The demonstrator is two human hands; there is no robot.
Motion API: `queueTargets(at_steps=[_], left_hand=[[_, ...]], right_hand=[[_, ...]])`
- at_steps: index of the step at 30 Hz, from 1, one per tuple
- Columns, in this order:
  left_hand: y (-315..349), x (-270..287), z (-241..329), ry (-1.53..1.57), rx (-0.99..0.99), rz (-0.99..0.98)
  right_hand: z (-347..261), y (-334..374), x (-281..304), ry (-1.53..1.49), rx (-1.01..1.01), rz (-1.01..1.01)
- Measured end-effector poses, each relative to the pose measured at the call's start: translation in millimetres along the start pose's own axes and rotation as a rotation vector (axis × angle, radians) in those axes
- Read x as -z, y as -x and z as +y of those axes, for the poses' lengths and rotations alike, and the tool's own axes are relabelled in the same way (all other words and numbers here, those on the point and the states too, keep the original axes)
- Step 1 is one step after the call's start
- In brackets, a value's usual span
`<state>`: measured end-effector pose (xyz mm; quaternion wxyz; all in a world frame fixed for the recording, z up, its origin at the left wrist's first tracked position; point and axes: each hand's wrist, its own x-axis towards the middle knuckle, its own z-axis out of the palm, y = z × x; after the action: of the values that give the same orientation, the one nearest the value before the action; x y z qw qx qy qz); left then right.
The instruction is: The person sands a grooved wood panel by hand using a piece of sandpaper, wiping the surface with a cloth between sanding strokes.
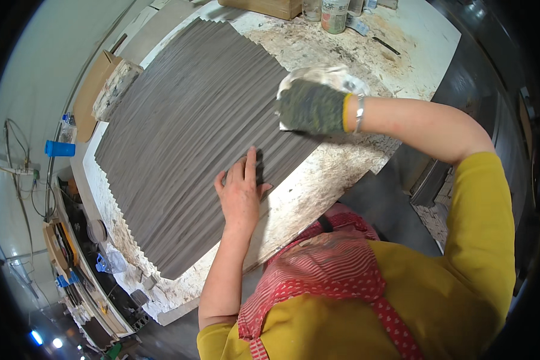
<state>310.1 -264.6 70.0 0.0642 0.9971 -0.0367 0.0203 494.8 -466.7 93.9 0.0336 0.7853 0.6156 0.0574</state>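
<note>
A large grey-brown ridged panel [180, 114] with zigzag ends lies on the worktable. My bare left hand [241, 191] rests on its near part, fingers stretched along the ridges and thumb apart. My right hand [315, 108], in a dark green knitted glove with a yellow cuff, is at the panel's right edge. It grips a crumpled white rag [327, 76] that bulges out beyond the knuckles, and a bit of white shows under the fingers. The fingertips of the glove are mostly hidden.
The stained white worktable [318, 180] extends around the panel. At its far side are a cardboard box [264, 7], a labelled jar [334, 15] and a thin dark strip [386, 45]. A whitish block [117, 90] and a blue cup [60, 148] sit at left.
</note>
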Motion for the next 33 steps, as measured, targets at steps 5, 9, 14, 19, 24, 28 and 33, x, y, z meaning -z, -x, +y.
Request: queueTargets(at_steps=[5,9,14,19,24,28,33], left_hand=[[4,-2,-1,0.026,0.015,0.022],[1,-3,2,0.071,0.032,0.007],[4,4,3,0.052,0.019,0.04],[16,15,30,0.297,-0.016,0.16],[19,-20,69,0.613,-0.151,0.29],[-1,-6,63,0.401,-0.218,0.387],[-14,-43,48,0.212,-0.188,0.349]], right_hand=[[42,25,-27,-0.117,-0.189,-0.073],[102,104,-9,0.226,-0.532,-0.402],[53,125,72,-0.417,-0.612,-0.241],[-56,74,30,-0.91,-0.743,0.239],[-102,55,19,-1.621,-0.924,0.293],[-54,58,-21,-0.762,-0.952,0.745],[-32,13,-83,0.01,-0.721,0.403]])
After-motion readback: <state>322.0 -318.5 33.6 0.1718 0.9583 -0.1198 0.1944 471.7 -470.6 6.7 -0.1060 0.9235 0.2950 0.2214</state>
